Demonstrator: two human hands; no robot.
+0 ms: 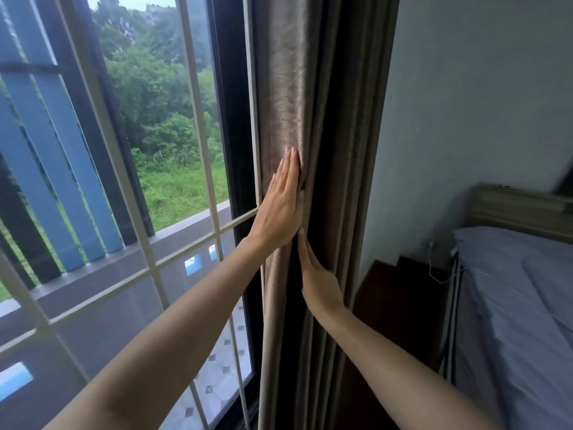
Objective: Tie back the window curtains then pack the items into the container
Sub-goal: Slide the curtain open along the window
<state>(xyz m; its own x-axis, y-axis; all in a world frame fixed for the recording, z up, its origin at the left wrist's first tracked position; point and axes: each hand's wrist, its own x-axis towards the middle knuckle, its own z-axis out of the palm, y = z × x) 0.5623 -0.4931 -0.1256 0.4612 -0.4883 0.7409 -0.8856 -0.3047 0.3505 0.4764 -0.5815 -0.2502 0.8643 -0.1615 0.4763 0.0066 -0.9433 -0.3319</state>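
left hand (283,209) and right hand (319,280) flat against gathered curtain (325,103)

Nothing here can be read — no words, labels, brand marks or numbers show anywhere in the view. The curtain (310,119) carries only its plain sheen, the window bars (198,119) and glass bear no sticker or sign, and the bed (521,305) with its headboard (521,206) shows no tag or print — nothing legible.

curtain (313,88) | taupe, sheeny | gathered in vertical folds | beside window
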